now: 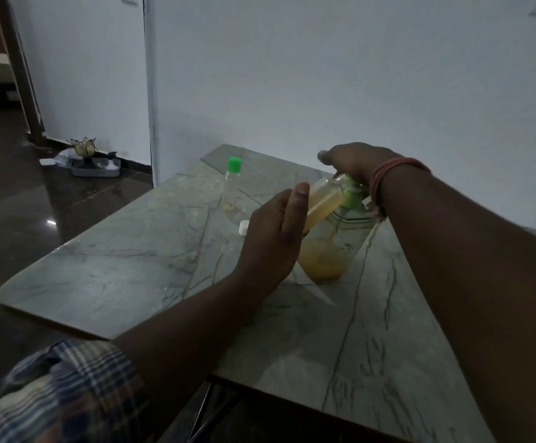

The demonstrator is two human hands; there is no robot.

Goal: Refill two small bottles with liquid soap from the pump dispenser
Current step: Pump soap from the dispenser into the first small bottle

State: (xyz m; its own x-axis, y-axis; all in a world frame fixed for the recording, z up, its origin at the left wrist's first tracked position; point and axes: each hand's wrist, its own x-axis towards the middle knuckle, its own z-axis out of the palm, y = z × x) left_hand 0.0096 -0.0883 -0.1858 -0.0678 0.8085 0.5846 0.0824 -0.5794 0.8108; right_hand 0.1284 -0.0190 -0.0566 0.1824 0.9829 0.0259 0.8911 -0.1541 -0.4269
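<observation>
Grip of left hand (271, 241) around tilted small bottle (325, 199).

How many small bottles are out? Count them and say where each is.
2. One bottle, tilted, in the left hand, its mouth at the dispenser pump. The other, green-capped, stands on the table behind. None seem hidden.

Two small bottles (324, 199) (232, 183); one pump dispenser (330, 251); one loose white cap (244, 227); two hands (273, 238) (359, 164); one table (116, 266).
</observation>
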